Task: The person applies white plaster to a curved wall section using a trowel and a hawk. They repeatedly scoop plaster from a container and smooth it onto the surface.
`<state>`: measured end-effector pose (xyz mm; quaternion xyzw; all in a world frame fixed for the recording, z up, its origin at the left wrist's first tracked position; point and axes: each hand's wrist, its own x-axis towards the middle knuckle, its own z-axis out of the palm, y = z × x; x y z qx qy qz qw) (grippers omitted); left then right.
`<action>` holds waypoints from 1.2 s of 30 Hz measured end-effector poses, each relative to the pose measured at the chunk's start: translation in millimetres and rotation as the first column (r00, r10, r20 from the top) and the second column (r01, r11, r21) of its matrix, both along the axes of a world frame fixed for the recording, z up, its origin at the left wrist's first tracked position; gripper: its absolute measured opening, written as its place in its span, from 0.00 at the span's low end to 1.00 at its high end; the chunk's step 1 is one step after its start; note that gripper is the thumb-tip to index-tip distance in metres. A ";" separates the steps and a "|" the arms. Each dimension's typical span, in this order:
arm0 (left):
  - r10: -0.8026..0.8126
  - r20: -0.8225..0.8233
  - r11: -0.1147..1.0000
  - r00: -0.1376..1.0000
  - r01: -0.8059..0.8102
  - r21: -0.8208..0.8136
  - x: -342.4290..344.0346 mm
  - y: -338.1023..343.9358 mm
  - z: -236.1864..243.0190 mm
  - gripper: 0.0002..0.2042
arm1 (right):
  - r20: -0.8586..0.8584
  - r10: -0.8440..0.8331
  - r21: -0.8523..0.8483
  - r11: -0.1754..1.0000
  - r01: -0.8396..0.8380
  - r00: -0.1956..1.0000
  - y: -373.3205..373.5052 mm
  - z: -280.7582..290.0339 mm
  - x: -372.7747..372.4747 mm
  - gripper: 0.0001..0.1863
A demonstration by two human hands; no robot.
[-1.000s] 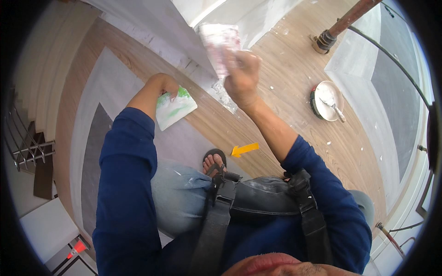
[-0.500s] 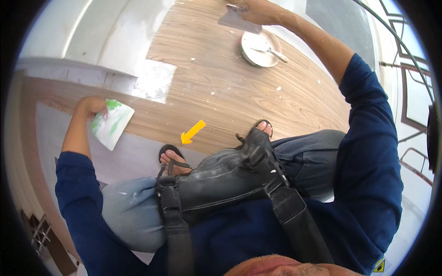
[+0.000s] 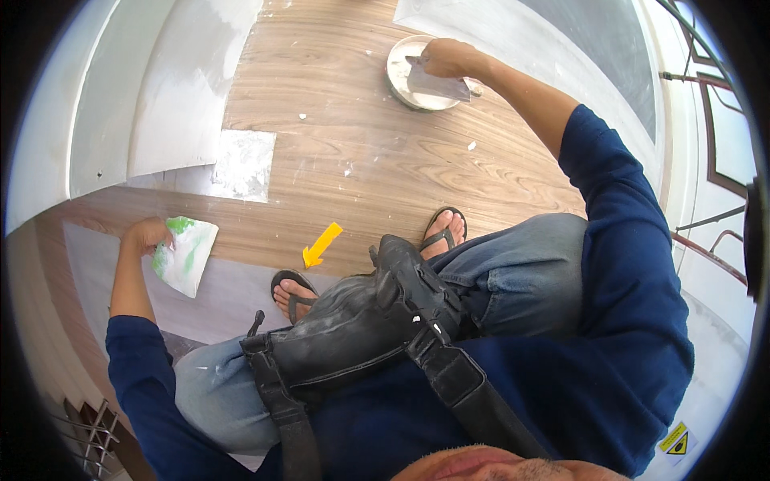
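Observation:
My right hand [image 3: 447, 58] is closed on a wide flat putty knife [image 3: 437, 85], holding its blade over the bowl [image 3: 395, 78]. White paste, which looks like putty, shows inside this round bowl on the wood-patterned floor. My hand and the blade cover part of it, and what looks like a handle end pokes out at its right side. Low on the left, my left hand [image 3: 150, 235] grips the edge of a flat white board [image 3: 191, 258] smeared with green and white. Its fingertips are partly hidden by the board.
White panels [image 3: 172, 96] stand at the left, beside a white patch [image 3: 245, 164] on the floor [image 3: 353, 160]. White crumbs dot the wood surface. My sandaled feet [image 3: 293, 295] are near the front, by a yellow arrow sticker [image 3: 322, 245]. Metal tubing [image 3: 710, 256] runs along the right.
My right hand has brought the putty knife from beyond the bowl back over it. The view has shifted; my left hand still holds the board and appears lower in the picture.

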<state>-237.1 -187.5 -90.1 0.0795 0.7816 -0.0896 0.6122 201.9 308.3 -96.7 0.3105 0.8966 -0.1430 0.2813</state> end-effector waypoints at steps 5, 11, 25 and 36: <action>-0.001 0.002 0.999 1.000 0.001 0.035 -9.8 -9.5 -7.5 0.18 | -0.042 -0.086 -0.129 0.988 0.080 0.995 -4.3 1.6 -9.0 0.19; -0.066 -0.018 0.997 0.998 0.067 0.038 -6.1 -2.0 -4.9 0.19 | -0.024 -0.435 -0.454 0.807 0.378 0.900 5.4 4.0 8.6 0.16; -0.394 0.045 0.918 0.918 0.391 0.073 -29.0 -24.6 -29.3 0.20 | -0.056 -0.858 -0.976 0.155 0.154 0.511 -53.2 75.6 -35.0 0.12; -0.053 0.024 0.997 0.998 0.055 -0.056 -8.9 18.6 -32.7 0.21 | -0.802 0.534 0.597 0.694 -0.403 -0.269 -221.5 99.7 -182.4 0.35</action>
